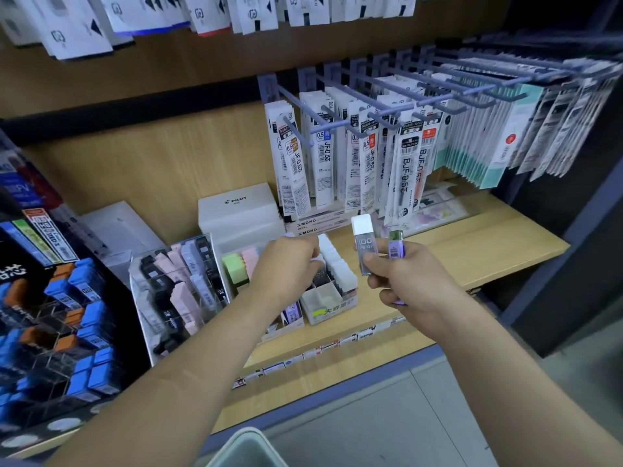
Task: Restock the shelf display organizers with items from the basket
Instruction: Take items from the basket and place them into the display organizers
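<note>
My right hand [409, 278] grips a clear lead case with a white cap [363, 242] and a purple lead case with a green top [395, 246], both upright above the shelf. My left hand [286, 264] reaches down into the white display organizer [332, 306], fingers curled over a row of white-capped cases [340, 267]; whether it holds one is hidden. Pastel cases [241, 264] fill the compartments to the left. The grey basket's rim [246, 444] shows at the bottom edge.
A clear acrylic organizer [175, 284] of pink and black cases stands left, beside a rack of blue cases [84, 325]. A white Pilot box [241, 210] sits behind. Refill packets [367, 156] hang on pegs above. Bare wooden shelf [488, 241] lies right.
</note>
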